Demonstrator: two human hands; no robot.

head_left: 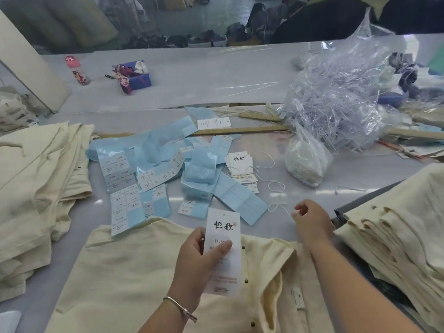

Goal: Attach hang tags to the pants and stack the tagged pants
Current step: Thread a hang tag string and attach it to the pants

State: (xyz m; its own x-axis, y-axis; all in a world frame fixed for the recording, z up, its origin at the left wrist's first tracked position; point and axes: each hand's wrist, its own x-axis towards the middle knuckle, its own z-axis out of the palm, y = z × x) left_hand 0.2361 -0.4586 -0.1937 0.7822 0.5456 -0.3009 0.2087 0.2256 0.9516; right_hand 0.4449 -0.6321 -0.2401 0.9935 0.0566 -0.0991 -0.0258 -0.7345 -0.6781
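Note:
A cream pair of pants [125, 280] lies flat in front of me, its buttoned waist toward the right. My left hand [200, 263] holds a white hang tag [224, 227] upright over the pants, thumb across its print. My right hand [312, 219] hovers just right of the tag, fingertips pinched on a thin white string [280, 207] that trails on the table. A small pile of white hang tags [241, 169] with strings lies beyond, beside blue sticker sheets [153, 169]. Folded cream pants are stacked at the left [36, 179] and at the right [396, 231].
A clear plastic bag of string fasteners [305, 162] and a big heap of clear plastic [341, 97] sit at the back right. Wooden rulers [240, 131] lie across the table. A small bottle [78, 70] and a blue pouch [134, 75] stand at the far left.

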